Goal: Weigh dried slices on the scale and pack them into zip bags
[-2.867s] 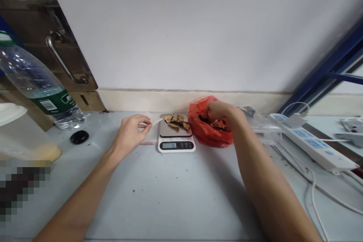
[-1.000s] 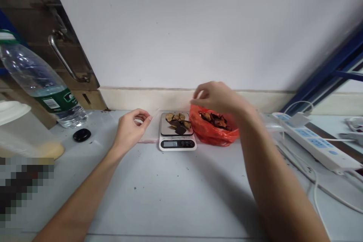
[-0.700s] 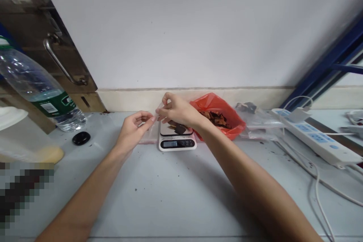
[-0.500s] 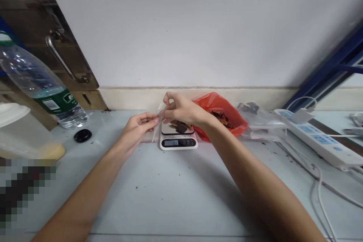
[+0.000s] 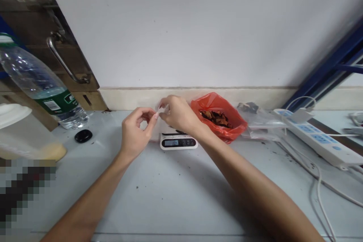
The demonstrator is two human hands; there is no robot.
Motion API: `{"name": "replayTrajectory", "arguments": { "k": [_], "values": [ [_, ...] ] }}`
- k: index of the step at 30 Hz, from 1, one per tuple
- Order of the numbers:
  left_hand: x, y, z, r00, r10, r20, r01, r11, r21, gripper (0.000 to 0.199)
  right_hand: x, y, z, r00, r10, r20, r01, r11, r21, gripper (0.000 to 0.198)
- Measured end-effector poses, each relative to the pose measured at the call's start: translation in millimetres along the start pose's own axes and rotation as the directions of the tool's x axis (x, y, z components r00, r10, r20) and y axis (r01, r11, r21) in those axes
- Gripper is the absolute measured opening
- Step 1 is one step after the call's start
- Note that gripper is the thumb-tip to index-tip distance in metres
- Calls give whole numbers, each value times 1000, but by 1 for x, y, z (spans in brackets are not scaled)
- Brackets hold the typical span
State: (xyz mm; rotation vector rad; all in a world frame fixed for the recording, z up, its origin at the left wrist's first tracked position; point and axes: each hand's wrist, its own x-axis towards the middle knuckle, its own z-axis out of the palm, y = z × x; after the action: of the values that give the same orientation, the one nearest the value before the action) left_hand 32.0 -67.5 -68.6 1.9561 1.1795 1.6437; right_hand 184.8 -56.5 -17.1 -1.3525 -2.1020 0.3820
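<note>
Clear plastic bag (image 5: pixel 161 109), thin and crinkled, is held up between the two hands, just above the back left corner of a white digital kitchen scale (image 5: pixel 179 143). The left hand (image 5: pixel 136 130) pinches its edge between thumb and forefinger, the other fingers loosely curled. The right hand (image 5: pixel 181 113) seems to grip the opposite side of the film with thumb and index finger, though its back hides part of that hold. Gripping so near together with the tips alone probably gives fine control over slippery film that would otherwise cling to itself.

The scale sits between the forearms, its lit display facing the person, presumably so the digits can be read without leaning; they look like 104, any decimal point being too small to tell. Most of the platform is covered by the right hand, so what rests there cannot be made out, apart from a dark sliver at the front edge.

Just right of the scale, a red plastic bag (image 5: pixel 240 125) stands open against the wall base, mouth tipped toward the person, likely to keep its dried brown slices (image 5: pixel 217 118) within easy reach of the right hand
</note>
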Motion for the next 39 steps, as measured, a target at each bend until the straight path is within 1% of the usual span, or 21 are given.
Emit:
{"name": "replayTrajectory", "arguments": {
  "k": [2,3,4,5,6,7,8,10,12,13,15,17,18,20,24,27,29,31,33,36,39],
  "values": [
    [1,-2,-4,993,113,12,-114,988,103,26,0,5,-1,999,-27,35,25,998,56,48],
    [3,-4,-7,986,162,48,-168,972,162,40,0,7,-3,997,-45,65,39,995,88,53],
    [5,-5,-9,975,198,105,-217,952,214,61,0,9,-6,993,-63,95,52,992,115,55],
    [6,-7,-12,961,214,177,-255,932,257,85,-1,11,-9,989,-84,125,67,988,136,55],
    [8,-8,-14,945,211,250,-281,915,290,105,-1,13,-12,983,-108,151,85,985,150,53],
    [9,-10,-16,931,203,303,-299,902,313,115,-1,14,-15,975,-136,176,108,981,163,49],
    [11,-11,-18,922,192,337,-307,893,330,117,-2,15,-19,965,-168,204,132,975,177,46],
    [12,-12,-20,917,171,361,-304,886,352,109,-2,17,-26,937,-220,272,163,962,218,37],
    [14,-14,-21,924,143,353,-277,889,364,100,-3,18,-34,927,-198,317,127,965,230,24],
    [14,-14,-22,929,122,350,-257,892,372,96,-4,19,-38,935,-141,326,78,977,201,18],
    [15,-16,-22,935,66,350,-210,895,393,93,-5,20,-43,948,57,313,-71,997,34,16],
    [14,-18,-22,934,13,356,-169,895,412,91,-6,21,-44,920,261,293,-207,957,-202,24],
    [14,-19,-21,932,-6,362,-156,895,418,89,-7,22,-42,900,325,290,-237,924,-301,30],
    [12,-21,-19,929,-27,369,-142,894,424,85,-7,22,-36,869,387,308,-243,876,-416,40],
    [10,-22,-18,916,-55,397,-141,883,447,79,-4,25,-22,835,435,336,-254,847,-467,52],
    [8,-24,-18,895,-74,441,-157,872,465,81,-2,29,-17,845,432,316,-273,855,-440,56],
    [7,-26,-18,882,-73,466,-171,871,461,82,0,31,-18,839,411,356,-264,880,-394,45],
    [6,-27,-17,874,-72,481,-179,872,455,81,1,32,-19,818,393,420,-245,899,-364,27],
    [5,-28,-17,869,-81,489,-178,870,460,82,1,33,-21,810,381,445,-235,907,-349,18],
    [4,-26,-15,860,-94,501,-177,867,466,82,2,35,-22,826,351,440,-227,923,-310,17],
    [4,-23,-12,853,-75,517,-193,875,445,79,4,39,-23,864,324,386,-231,935,-268,19]
  ]
}}
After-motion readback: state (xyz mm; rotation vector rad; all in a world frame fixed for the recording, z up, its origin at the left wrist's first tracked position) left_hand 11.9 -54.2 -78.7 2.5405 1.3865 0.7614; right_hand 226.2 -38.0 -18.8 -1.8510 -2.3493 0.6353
